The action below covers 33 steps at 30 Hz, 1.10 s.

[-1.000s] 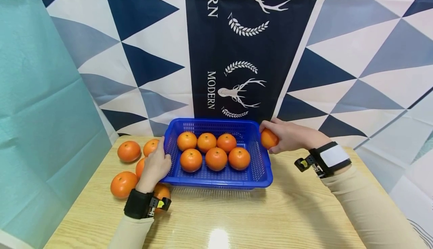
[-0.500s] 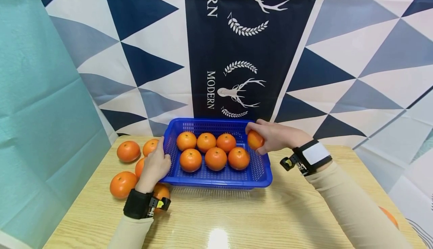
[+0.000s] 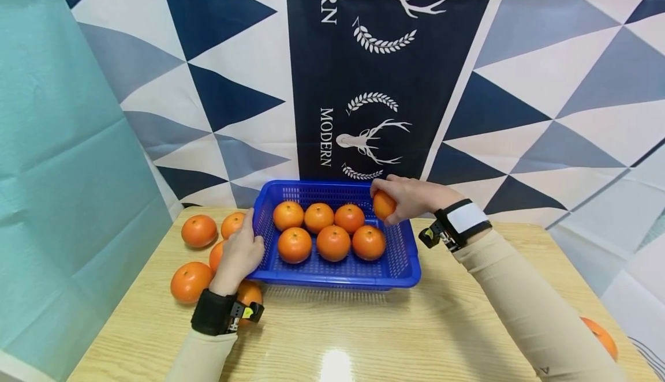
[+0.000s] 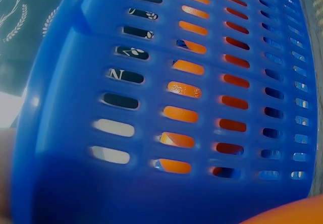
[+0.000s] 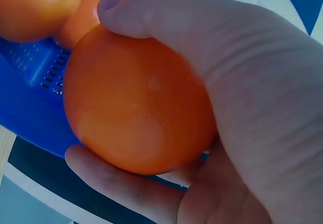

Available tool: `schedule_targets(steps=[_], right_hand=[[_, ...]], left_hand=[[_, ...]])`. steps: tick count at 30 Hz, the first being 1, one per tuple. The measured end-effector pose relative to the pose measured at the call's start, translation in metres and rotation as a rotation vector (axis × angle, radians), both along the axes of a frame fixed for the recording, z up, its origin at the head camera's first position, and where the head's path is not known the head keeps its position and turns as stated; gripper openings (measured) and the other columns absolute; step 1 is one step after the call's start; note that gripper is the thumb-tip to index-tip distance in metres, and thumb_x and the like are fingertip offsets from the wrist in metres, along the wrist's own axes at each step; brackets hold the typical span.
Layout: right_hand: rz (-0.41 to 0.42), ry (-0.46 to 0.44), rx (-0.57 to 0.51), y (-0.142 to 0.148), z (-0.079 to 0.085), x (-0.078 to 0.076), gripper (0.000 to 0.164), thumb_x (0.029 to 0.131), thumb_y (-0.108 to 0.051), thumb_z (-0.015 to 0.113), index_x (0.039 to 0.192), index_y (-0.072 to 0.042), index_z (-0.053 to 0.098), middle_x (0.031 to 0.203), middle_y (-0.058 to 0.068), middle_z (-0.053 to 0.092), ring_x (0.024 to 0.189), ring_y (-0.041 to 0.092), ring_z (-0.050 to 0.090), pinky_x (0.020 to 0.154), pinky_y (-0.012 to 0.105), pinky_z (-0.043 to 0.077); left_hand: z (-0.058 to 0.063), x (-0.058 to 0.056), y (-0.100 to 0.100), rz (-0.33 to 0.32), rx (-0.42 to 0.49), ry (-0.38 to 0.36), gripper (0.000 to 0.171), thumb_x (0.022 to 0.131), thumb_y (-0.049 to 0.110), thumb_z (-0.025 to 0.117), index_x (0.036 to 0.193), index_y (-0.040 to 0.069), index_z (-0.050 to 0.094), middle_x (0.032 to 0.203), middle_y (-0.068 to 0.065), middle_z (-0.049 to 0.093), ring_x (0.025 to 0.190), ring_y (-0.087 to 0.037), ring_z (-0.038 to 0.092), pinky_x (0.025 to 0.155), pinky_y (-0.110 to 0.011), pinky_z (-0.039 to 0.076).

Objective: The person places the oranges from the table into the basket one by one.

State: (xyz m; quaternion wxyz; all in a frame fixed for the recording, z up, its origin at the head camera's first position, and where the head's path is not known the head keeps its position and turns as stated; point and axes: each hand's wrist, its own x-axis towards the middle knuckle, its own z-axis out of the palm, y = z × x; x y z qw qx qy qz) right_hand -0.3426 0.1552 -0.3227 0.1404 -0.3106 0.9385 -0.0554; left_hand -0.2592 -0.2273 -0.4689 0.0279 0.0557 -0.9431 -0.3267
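Observation:
A blue plastic basket point(image 3: 343, 281) with slotted walls stands on the table, holding two rows of oranges point(image 3: 333, 243) toward its left and middle. My left hand point(image 3: 241, 255) grips the basket's left rim; in the left wrist view the slotted end wall point(image 4: 151, 133) fills most of the picture, with oranges showing through the slots. Over the basket's back right corner, my right hand point(image 3: 407, 197) holds another orange point(image 3: 384, 205). The right wrist view shows this orange point(image 5: 139, 103) between thumb and fingers, with the basket's oranges point(image 5: 38, 7) just beyond.
Several loose oranges point(image 3: 190, 282) lie on the table left of the basket, some partly hidden by my left hand and wrist. One orange point(image 3: 600, 337) lies at the table's right edge beside my right sleeve. A patterned cloth point(image 3: 343, 82) hangs behind the basket.
My right hand has carried its orange leftward, from outside the basket's right rim to over its back right corner. The orange at the table's right edge has come into view. My left hand stays put.

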Motion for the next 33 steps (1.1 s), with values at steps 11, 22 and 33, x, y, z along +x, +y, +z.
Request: schedule_targets(steps=[11,22,33], right_hand=[[-0.009,-0.021,-0.018,-0.009,-0.003,-0.02,0.062,0.092,-0.028,0.09,0.146,-0.018,0.059,0.139,0.022,0.056,0.112,0.034,0.065,0.094,0.046,0.06],[0.046,0.012,-0.006,-0.001,-0.053,-0.072,0.069,0.089,-0.039,0.094,0.145,-0.026,0.057,0.137,0.018,0.056,0.105,0.033,0.065,0.083,0.043,0.058],[0.039,0.001,0.069,-0.019,-0.051,-0.059,0.065,0.086,-0.031,0.095,0.141,-0.027,0.06,0.14,0.02,0.055,0.107,0.035,0.065,0.093,0.05,0.058]], left_hand=[[-0.002,0.001,-0.001,-0.004,0.02,0.014,0.077,0.11,0.022,0.044,0.181,0.006,0.017,0.16,-0.036,0.06,0.113,-0.05,0.077,0.102,-0.07,0.061],[0.0,0.002,-0.001,0.0,0.025,0.004,0.077,0.11,0.021,0.043,0.181,0.005,0.017,0.161,-0.036,0.06,0.118,-0.051,0.076,0.105,-0.071,0.06],[0.005,0.004,0.001,-0.001,0.043,-0.003,0.077,0.11,0.021,0.043,0.181,0.005,0.016,0.165,-0.035,0.056,0.126,-0.054,0.073,0.111,-0.074,0.057]])
